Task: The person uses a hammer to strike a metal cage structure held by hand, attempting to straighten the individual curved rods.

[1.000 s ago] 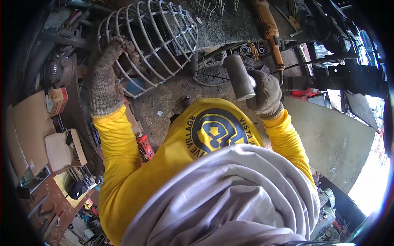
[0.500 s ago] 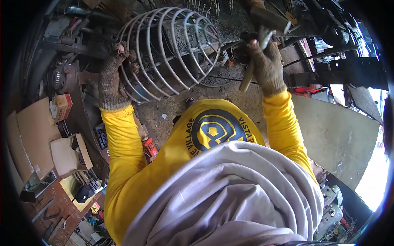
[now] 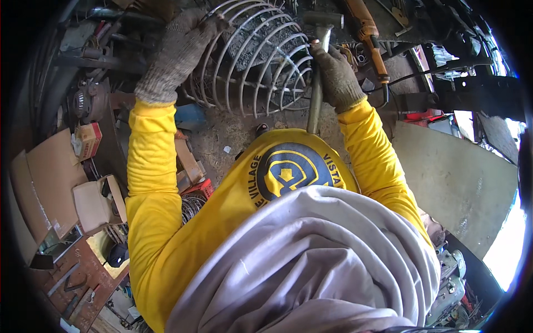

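A round cage of bent metal rods (image 3: 256, 80) lies tilted over the far workbench. My left hand (image 3: 180, 53), in a grey-brown knit glove, grips the cage at its upper left rim; some fingers are hidden behind the wrist and the rods. In my right hand (image 3: 337, 76), gloved the same way, is a hammer (image 3: 315, 111) held by its handle, near the head. The hammer stands close beside the cage's narrow right end; whether they touch, I cannot tell.
An orange power tool (image 3: 363, 25) with a cord rests on the bench to the right. Cardboard boxes (image 3: 91, 205) and a brown table with tools (image 3: 78, 277) are at the left. A large flat sheet (image 3: 449, 177) stands at the right.
My left hand has moved away and to the right along with the cage, which has turned. My right hand has brought the hammer left, beside the cage's end, uncovering the orange power tool.
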`<control>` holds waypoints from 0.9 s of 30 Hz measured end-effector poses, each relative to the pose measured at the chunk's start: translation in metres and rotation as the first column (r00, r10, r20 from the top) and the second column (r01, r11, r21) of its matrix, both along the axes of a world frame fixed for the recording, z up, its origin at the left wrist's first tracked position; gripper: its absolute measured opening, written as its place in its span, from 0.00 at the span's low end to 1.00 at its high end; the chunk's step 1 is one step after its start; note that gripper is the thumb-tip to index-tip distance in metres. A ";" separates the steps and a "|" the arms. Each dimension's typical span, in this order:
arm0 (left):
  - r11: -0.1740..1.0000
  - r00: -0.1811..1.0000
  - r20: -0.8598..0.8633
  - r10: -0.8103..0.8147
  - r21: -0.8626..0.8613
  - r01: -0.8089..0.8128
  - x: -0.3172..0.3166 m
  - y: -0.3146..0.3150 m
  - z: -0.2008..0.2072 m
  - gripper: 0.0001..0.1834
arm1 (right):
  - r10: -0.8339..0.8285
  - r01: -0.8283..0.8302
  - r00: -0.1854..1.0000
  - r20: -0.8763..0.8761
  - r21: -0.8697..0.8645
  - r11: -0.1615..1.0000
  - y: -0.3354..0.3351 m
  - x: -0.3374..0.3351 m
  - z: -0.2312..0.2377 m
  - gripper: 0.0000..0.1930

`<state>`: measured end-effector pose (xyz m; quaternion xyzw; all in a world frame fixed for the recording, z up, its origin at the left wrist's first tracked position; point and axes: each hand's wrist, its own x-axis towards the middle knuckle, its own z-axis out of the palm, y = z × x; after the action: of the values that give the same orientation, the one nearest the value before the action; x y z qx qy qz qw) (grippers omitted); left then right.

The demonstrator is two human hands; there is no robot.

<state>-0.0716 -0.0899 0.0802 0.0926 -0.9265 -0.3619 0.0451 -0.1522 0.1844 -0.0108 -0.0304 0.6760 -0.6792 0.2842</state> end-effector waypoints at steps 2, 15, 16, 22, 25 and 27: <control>0.994 0.984 -0.156 -0.087 -0.080 0.075 -0.014 -0.010 -0.016 0.18 | 0.026 -0.027 1.000 0.016 0.024 0.999 -0.004 -0.002 -0.015 0.24; 0.692 0.968 0.098 -0.232 -0.683 0.235 -0.075 -0.028 -0.023 0.22 | 0.005 0.031 0.983 -0.181 0.193 0.981 0.015 0.001 -0.052 0.19; 0.819 0.992 0.073 -0.099 -0.561 0.123 -0.078 -0.009 -0.014 0.23 | 0.012 0.050 0.970 -0.242 0.246 0.968 0.021 0.003 -0.055 0.18; 0.599 0.965 0.253 -0.067 -0.763 0.242 -0.086 0.027 0.020 0.17 | 0.242 -0.201 0.857 -0.455 0.138 0.970 0.059 0.050 -0.009 0.23; 0.242 0.910 0.347 -0.227 -0.885 0.397 -0.082 0.024 0.018 0.14 | 0.383 -0.306 0.760 -0.525 0.231 0.923 0.069 0.063 0.003 0.24; 0.314 0.901 0.390 -0.193 -0.845 0.433 -0.115 0.044 0.014 0.13 | 0.392 -0.241 0.752 -0.530 0.333 0.912 0.073 0.066 -0.001 0.25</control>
<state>-0.1864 -0.0460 0.0946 -0.0915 -0.9671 0.2223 -0.0837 -0.0858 0.2572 -0.0113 -0.3179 0.7930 -0.4894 0.1751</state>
